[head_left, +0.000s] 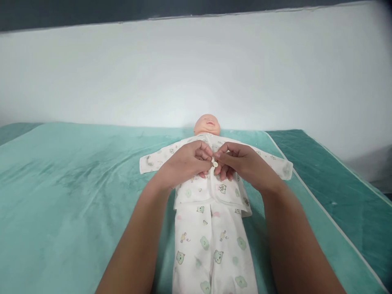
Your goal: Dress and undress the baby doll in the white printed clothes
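A baby doll lies on its back on a teal blanket, head away from me. It wears a white printed shirt and matching trousers with small bear pictures. My left hand pinches the left front edge of the shirt at the chest, fingers curled closed. My right hand pinches the right front edge, fingers closed. A small pale button shows between the two sets of fingertips. Both shirt sleeves lie spread out to the sides.
The teal blanket covers a bed with a white piped edge on the right. A darker teal strip runs beyond that edge. A white wall rises right behind the doll's head.
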Demonstrator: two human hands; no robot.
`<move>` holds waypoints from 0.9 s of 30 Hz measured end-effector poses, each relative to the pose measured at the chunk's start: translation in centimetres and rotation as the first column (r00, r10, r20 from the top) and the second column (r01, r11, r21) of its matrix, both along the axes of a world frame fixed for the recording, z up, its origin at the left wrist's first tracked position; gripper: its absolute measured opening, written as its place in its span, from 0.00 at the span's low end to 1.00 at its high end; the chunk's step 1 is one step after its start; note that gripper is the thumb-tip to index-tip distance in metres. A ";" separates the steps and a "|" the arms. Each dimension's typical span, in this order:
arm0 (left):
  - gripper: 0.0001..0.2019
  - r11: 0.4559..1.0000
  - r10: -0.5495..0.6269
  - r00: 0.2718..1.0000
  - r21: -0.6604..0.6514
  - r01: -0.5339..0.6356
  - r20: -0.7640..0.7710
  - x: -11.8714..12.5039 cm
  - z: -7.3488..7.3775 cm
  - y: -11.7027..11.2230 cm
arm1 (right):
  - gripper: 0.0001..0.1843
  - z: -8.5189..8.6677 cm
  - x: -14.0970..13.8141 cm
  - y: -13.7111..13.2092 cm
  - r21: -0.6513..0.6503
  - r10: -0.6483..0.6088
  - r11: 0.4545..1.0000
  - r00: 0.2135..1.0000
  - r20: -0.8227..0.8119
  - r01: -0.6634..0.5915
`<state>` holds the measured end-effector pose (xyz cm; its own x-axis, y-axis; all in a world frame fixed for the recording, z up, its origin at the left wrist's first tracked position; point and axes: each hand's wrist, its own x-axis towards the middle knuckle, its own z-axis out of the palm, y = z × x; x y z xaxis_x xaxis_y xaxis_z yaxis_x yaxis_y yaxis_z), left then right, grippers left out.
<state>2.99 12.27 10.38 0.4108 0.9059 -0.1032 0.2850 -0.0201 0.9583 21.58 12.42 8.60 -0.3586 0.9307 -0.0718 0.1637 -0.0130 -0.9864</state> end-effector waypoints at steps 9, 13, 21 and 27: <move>0.07 0.997 -0.071 0.994 -0.046 0.067 -0.085 -0.9 0.2 0.1 | 0.11 0.2 -0.1 -0.2 -0.007 -0.009 1.000 0.998 0.070 0.010; 0.07 0.995 -0.084 0.976 0.032 0.092 -0.203 -1.1 0.5 -0.2 | 0.14 0.3 -0.2 -0.3 0.023 -0.009 1.000 0.996 0.092 0.007; 0.10 0.974 0.100 0.976 0.222 -0.055 -0.195 -2.8 -0.8 1.2 | 0.12 -1.2 0.7 0.9 0.332 -0.361 0.879 0.933 -0.006 0.342; 0.21 0.693 0.585 0.711 0.696 -0.187 -0.391 -6.6 -7.8 0.9 | 0.28 -6.6 1.6 2.7 0.525 -0.475 0.794 0.853 0.217 0.308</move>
